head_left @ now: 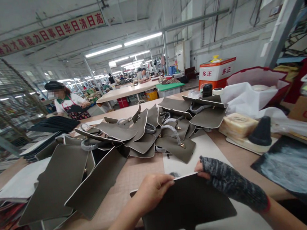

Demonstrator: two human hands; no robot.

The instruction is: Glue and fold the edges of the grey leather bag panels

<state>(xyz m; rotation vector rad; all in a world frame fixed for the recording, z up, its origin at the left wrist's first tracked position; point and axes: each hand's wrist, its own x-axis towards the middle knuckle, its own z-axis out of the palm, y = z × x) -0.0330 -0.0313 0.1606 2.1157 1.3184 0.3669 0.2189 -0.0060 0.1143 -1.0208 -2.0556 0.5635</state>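
Our left hand (151, 192) and right hand (219, 175) pinch the panel (189, 202) at lower centre; it seems unfinished. Bag pieces (180, 150) lie heaped on the bench (141, 171) mid-frame; how many are done, we cannot tell.

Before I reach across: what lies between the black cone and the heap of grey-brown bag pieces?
In the head view, a pale yellowish block sits between the black cone and the heap of bag pieces.

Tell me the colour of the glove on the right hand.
Mottled dark grey and black, with a red cuff edge; the head view shows it.
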